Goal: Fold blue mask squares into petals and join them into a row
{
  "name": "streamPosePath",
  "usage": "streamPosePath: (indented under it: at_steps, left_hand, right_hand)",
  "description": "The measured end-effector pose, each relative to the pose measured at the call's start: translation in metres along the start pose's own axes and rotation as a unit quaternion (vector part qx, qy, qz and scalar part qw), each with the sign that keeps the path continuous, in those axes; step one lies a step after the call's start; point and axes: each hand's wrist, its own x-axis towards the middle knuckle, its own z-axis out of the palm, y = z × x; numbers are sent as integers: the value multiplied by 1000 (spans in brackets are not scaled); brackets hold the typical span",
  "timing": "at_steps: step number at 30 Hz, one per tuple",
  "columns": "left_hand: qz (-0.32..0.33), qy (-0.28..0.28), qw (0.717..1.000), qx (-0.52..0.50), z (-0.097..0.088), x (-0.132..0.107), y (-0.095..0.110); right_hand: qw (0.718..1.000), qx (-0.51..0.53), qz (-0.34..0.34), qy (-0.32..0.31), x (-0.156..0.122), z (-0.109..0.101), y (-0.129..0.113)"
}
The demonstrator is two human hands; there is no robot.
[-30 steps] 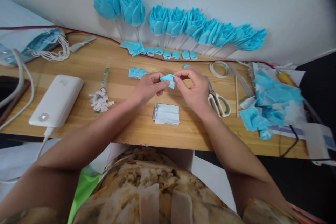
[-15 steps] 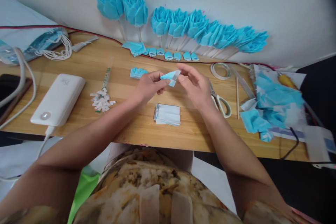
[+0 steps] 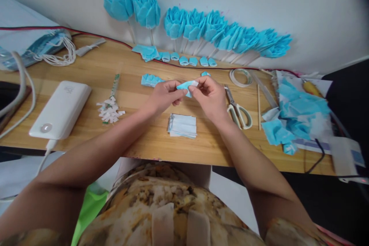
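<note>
Between both hands, above the table's middle, is a small folded piece of blue fabric [image 3: 184, 85] with a white side showing. My left hand [image 3: 168, 94] pinches its left part between thumb and fingers. With thumb and fingertips, my right hand [image 3: 210, 95] grips the right edge. Below them lies a stack of white fabric pieces [image 3: 182, 126]. Just behind my left hand is a row of folded blue pieces [image 3: 151, 80]. A small blue piece [image 3: 205, 73] shows behind my right hand. Scissors [image 3: 238, 111] with pale handles lie to the right of that hand.
Blue fabric flowers [image 3: 196, 25] on sticks lean along the wall. Small blue rolls [image 3: 183, 60] line the table's back. A tape roll [image 3: 241, 78] and blue scraps [image 3: 302, 100] lie right; white clippings [image 3: 110, 110] and a white power bank [image 3: 61, 109] lie left.
My right hand has moved in and closed its thumb and fingers on the right edge of the fabric piece. A small blue piece behind that hand is now visible. My left hand keeps its pinch.
</note>
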Motion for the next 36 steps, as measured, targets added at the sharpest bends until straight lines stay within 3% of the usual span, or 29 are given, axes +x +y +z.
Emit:
streamPosePath:
  at_steps: [6, 12, 15, 21, 30, 36]
  left_hand:
    - [12, -4, 1000, -3, -1, 2, -4]
    - [2, 1, 1000, -3, 0, 0, 1]
    - [-9, 2, 1000, 5, 1, -2, 3]
    - [-10, 0, 1000, -1, 0, -1, 2]
    - [1, 5, 1000, -14, -2, 0, 5]
    - [0, 10, 1000, -28, -2, 1, 3]
  right_hand:
    - [999, -23, -21, 13, -1, 1, -1]
    - [998, 53, 9, -14, 2, -1, 7]
    - [999, 38, 14, -6, 2, -1, 7]
    - [992, -81, -87, 35, -2, -2, -4]
    - [943, -215, -253, 4, 0, -11, 0]
    - [937, -236, -258, 9, 0, -10, 2]
